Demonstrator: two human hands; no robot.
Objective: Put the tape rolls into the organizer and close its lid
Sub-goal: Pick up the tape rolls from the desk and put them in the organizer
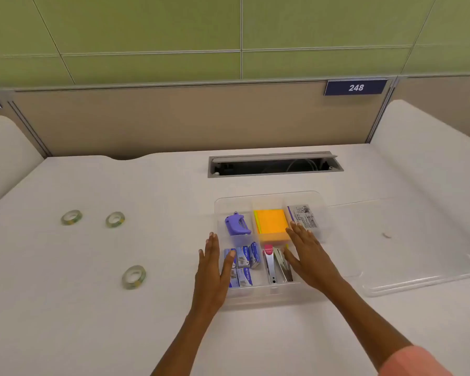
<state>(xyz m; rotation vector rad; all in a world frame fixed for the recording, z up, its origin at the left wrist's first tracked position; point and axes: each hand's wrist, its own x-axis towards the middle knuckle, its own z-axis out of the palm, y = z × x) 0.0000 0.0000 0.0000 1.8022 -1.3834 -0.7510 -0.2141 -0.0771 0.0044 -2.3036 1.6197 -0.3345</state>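
Both hands, left hand [212,263] and right hand [308,253], hover flat over the clear organizer [272,297], fingers spread, holding nothing; three tape rolls [134,277] lie left of it on the desk [92,321], probably light, stiff, best pinched across the rim

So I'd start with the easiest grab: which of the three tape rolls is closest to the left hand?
The front tape roll, lying alone nearest the person. The other two rolls sit farther back, side by side, farther from the left hand.
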